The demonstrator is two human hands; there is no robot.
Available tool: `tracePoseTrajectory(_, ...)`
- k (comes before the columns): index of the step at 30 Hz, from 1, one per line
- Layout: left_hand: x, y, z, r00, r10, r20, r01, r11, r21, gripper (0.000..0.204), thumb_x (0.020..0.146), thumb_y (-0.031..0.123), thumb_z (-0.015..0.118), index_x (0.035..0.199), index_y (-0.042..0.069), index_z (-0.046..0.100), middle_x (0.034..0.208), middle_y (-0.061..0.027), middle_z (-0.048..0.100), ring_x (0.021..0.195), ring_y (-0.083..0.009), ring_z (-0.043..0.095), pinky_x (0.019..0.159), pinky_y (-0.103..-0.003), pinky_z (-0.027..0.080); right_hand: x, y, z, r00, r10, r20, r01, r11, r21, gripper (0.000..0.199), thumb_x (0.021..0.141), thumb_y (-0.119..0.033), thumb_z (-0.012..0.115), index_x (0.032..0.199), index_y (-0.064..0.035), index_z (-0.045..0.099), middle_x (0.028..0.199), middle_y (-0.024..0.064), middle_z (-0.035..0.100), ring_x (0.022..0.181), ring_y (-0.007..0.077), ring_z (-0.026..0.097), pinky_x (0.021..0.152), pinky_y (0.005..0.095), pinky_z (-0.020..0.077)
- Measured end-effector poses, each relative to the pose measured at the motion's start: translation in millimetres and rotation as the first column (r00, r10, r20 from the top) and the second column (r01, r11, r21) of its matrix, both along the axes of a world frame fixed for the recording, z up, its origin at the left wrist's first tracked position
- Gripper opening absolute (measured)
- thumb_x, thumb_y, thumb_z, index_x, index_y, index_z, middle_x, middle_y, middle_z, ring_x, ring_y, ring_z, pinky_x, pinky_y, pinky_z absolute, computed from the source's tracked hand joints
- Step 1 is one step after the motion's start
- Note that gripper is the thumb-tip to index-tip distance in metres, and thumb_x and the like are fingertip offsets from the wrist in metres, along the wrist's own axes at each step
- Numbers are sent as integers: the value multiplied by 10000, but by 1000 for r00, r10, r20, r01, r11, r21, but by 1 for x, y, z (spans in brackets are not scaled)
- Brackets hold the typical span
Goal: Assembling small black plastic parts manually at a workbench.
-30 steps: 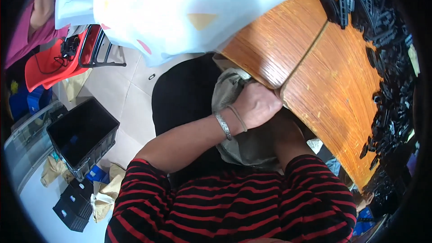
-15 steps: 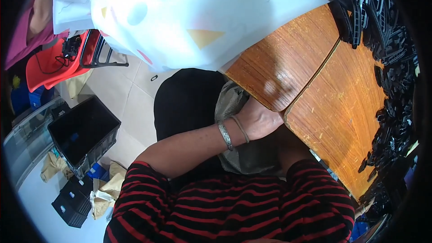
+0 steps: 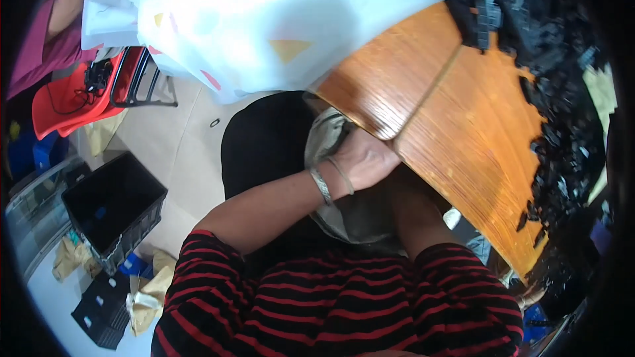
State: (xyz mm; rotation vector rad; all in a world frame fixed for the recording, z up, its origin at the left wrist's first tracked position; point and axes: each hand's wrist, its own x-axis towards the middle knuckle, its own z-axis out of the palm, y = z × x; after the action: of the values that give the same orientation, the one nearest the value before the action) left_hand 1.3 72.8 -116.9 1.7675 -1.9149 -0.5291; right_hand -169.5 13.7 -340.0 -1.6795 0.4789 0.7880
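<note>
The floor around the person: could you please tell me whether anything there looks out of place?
Yes, perhaps: a small dark object lies by itself on the pale floor, apart from the black crate, so it may have been dropped.

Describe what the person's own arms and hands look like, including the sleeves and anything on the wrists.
The left sleeve and right sleeve are black with red stripes, leaving the forearms bare. A silver patterned bangle and a thinner, dull band circle the left wrist. The left hand is gloveless; the right hand is hidden.
</note>
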Motion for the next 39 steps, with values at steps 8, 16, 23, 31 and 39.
tracePoseTrajectory(8,17,9,9,993,-14,120,-11,979,202,168,695,149,659,848,80,651,817,-135,645,727,-331,625,628,-423,496,53,66,142,996,9,-83,-49,868,-494,265,785,-234,561,944,-47,661,1006,193,628,908,345,621,781,411,503)
tracePoseTrajectory(16,20,66,73,940,241,-243,-281,949,-145,144,781,108,641,923,91,629,850,-89,641,771,-290,627,655,-357,494,-28,43,355,672,-444,592,639,752,-162,143,764,-57,659,887,-13,603,777,28,527,730,136,570,629,264,465)
tracePoseTrajectory(23,-20,35,115,888,112,-447,-233,945,-227,201,787,49,652,984,26,618,835,-119,647,736,-236,641,663,-304,491,-21,-42,341,289,-643,709,937,343,-70,177,819,-75,658,800,-14,493,653,14,546,562,80,541,512,231,440)
tracePoseTrajectory(31,-42,-39,125,973,223,-67,-233,935,-269,168,780,142,659,926,68,628,822,-105,614,748,-301,622,636,-383,492,-2,-63,331,307,-465,830,948,223,-226,231,752,-142,690,850,-3,534,715,130,622,686,252,629,640,362,489)
tracePoseTrajectory(39,-36,-53,114,984,174,25,-161,951,-265,151,772,161,656,899,82,636,833,-109,601,764,-323,607,647,-417,490,-18,-65,355,566,-383,730,824,260,-503,211,743,-140,690,863,-23,562,746,153,613,733,331,615,651,402,480)
